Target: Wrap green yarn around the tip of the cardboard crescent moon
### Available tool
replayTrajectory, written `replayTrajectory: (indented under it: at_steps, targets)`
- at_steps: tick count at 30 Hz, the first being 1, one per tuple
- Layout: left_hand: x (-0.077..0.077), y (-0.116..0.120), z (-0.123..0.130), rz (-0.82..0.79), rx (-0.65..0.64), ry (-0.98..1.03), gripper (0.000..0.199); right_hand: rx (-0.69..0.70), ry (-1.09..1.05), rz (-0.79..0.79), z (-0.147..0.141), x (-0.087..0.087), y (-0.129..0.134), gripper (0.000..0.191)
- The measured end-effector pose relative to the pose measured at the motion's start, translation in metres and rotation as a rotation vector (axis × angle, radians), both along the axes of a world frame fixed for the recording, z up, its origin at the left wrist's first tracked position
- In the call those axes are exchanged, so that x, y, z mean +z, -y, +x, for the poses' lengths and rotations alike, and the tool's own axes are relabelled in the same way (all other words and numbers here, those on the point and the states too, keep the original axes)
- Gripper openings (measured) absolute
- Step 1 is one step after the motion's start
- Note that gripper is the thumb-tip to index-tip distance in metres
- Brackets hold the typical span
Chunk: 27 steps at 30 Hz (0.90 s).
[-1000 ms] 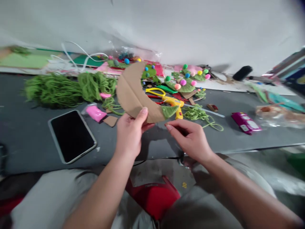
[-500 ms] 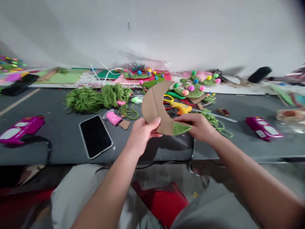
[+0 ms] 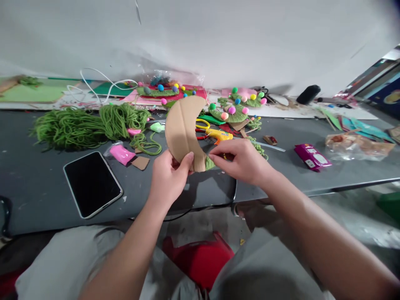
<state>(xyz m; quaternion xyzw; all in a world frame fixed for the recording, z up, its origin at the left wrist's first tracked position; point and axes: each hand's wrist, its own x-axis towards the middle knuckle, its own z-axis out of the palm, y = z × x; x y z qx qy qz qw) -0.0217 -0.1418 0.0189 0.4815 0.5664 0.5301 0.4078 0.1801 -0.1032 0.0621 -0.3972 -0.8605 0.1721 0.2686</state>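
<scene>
My left hand grips a brown cardboard crescent, thumb on the front face and fingers behind. Green yarn is wrapped round the crescent's lower right tip. At that tip my right hand is closed in a pinch on the yarn; the strand between the fingertips is mostly hidden. Just behind the crescent lie a yellow glue gun and yellow-handled scissors. A big bundle of green yarn rests to the left on the dark table.
A tablet lies at the front left, near a pink packet and a cardboard scrap. Yarn-wrapped pieces with pompoms stand behind. On the right are a purple packet and a plastic bag.
My view has swung to the right. My right hand has come round the crescent's tip, now pinching in front of it and covering its point. My left hand keeps its hold.
</scene>
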Motion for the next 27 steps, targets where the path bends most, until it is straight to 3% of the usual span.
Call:
replayTrajectory:
  at_steps: [7, 13, 19, 27]
  targets:
    - [-0.006, -0.002, 0.005, 0.079, 0.104, 0.123, 0.037, -0.112, 0.023, 0.099, -0.019, -0.024, 0.030, 0.019]
    - [-0.007, -0.002, 0.007, 0.072, 0.148, 0.382, 0.035, -0.175, -0.025, 0.114, -0.020, -0.037, 0.043, 0.023]
    - [0.003, 0.000, 0.009, -0.034, 0.091, 0.569, 0.039, -0.149, -0.245, -0.054, -0.014, -0.044, 0.038, 0.018]
    - [0.006, -0.001, 0.002, -0.103, 0.007, 0.610, 0.035, 0.003, -0.278, -0.130, 0.007, -0.042, 0.014, 0.019]
